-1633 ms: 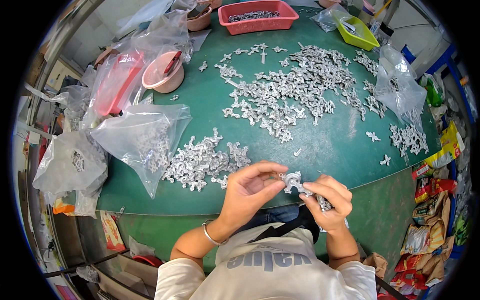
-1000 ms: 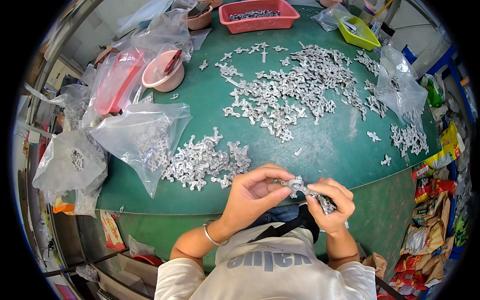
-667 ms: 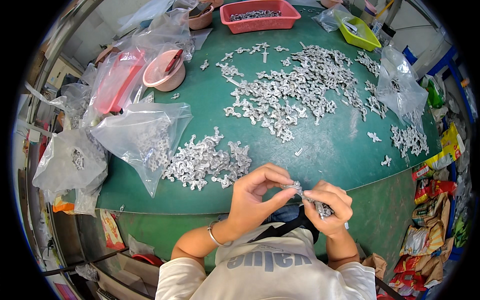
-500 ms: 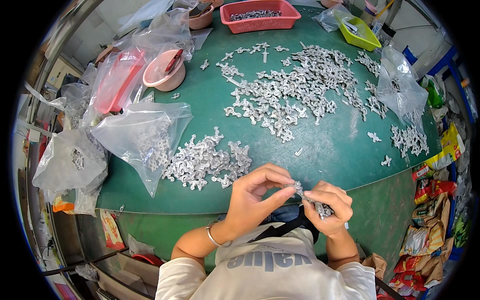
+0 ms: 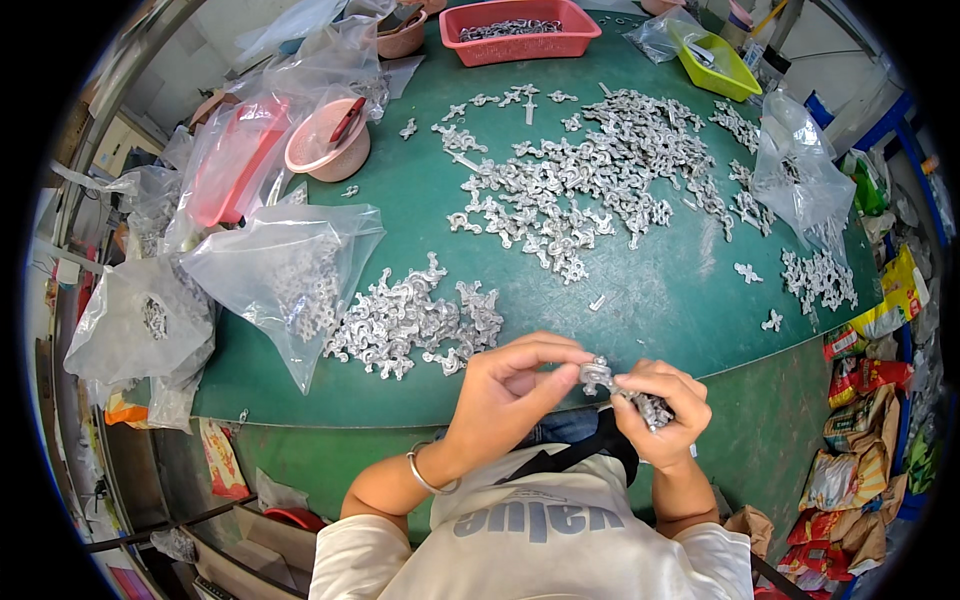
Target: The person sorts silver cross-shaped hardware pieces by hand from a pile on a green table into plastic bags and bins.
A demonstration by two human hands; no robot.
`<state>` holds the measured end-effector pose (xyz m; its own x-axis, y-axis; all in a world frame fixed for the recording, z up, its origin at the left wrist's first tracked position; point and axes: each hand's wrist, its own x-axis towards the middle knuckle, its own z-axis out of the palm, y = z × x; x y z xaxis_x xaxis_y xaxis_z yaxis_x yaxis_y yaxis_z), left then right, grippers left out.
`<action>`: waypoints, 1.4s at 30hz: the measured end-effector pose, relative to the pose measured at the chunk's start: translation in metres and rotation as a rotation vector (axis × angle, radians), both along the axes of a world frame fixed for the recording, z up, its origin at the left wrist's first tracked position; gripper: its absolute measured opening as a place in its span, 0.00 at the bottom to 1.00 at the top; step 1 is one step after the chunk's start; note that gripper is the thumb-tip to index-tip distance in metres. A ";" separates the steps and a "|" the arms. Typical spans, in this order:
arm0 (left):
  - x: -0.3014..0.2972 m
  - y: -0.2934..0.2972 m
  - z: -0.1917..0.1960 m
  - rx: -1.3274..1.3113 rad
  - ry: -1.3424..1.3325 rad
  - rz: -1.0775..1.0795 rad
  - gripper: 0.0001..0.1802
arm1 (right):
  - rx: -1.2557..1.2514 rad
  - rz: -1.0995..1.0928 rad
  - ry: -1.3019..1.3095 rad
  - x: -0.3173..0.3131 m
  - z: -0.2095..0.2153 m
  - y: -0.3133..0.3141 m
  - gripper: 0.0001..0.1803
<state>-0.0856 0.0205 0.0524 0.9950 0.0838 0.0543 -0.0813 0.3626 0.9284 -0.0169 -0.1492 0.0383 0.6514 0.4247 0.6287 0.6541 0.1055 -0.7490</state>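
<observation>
My left hand (image 5: 515, 390) pinches a small silver metal part (image 5: 596, 374) between thumb and fingertips, just above the table's near edge. Close beside it, my right hand (image 5: 664, 412) is closed round several similar metal parts (image 5: 652, 408), with its thumb and forefinger at the side of the pinched piece. A small pile of silver parts (image 5: 405, 322) lies on the table to the left of my hands. Farther off spreads a much larger heap of such parts (image 5: 600, 180). One short loose piece (image 5: 597, 302) lies between the heap and my hands.
The green table (image 5: 480, 150) carries a clear bag of parts (image 5: 290, 270) at left and another plastic bag (image 5: 800, 165) at right. A pink bowl (image 5: 340, 165) stands at left. A red bin (image 5: 480, 50) and a yellow-green basket (image 5: 735, 80) sit at the back.
The pinched part has turned and shows more of its face between my hands. My right hand has shifted slightly right; the piles look unchanged.
</observation>
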 end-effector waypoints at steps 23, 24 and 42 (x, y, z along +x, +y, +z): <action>-0.005 -0.008 0.004 -0.142 -0.004 -0.012 0.16 | 0.035 0.097 0.663 -0.005 0.005 -0.011 0.09; -0.005 -0.008 0.005 -0.137 -0.007 -0.019 0.17 | 0.048 0.104 0.668 -0.005 0.005 -0.011 0.09; -0.006 -0.009 0.001 -0.097 -0.087 -0.048 0.16 | 0.024 0.071 0.263 -0.009 0.012 -0.009 0.10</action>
